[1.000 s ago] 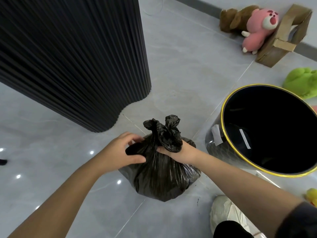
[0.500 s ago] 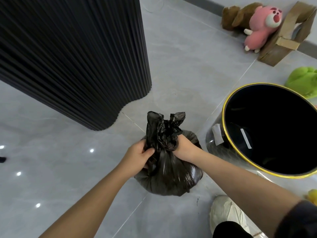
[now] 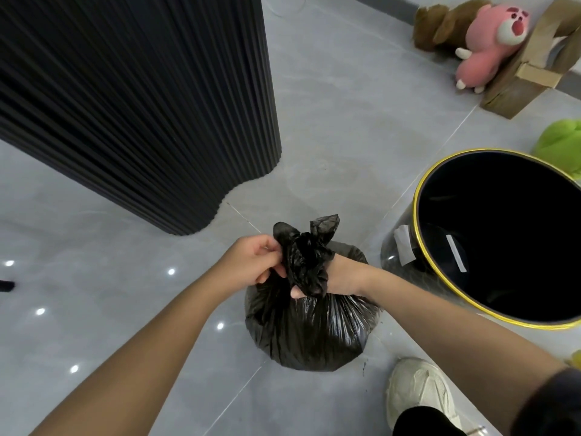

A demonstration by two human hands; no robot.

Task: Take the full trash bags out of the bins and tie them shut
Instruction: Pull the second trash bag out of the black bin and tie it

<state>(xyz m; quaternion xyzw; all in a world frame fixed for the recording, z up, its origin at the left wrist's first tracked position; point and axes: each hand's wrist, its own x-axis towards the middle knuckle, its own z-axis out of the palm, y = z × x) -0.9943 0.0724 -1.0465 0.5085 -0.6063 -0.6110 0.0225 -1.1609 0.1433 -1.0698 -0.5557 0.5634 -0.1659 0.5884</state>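
A full black trash bag (image 3: 309, 332) stands on the grey tiled floor in front of me. Its gathered neck (image 3: 305, 251) sticks up, twisted into two loose ends. My left hand (image 3: 251, 261) pinches the left end of the neck. My right hand (image 3: 341, 276) grips the neck from the right, mostly hidden behind the plastic, with a thumb showing under the twist. To the right stands a black bin (image 3: 418, 221) with a gold rim; it has no bag in it.
A tall black ribbed column (image 3: 135, 99) rises at the left. Plush toys, pink (image 3: 490, 48), brown (image 3: 440, 23) and green (image 3: 562, 143), and a cardboard piece (image 3: 531, 67) lie at the back right. My white shoe (image 3: 418, 391) is beside the bag.
Both hands have climbed from the bag's shoulders to its neck. The two ends are now twisted tighter together, and the left hand pulls one end outward.
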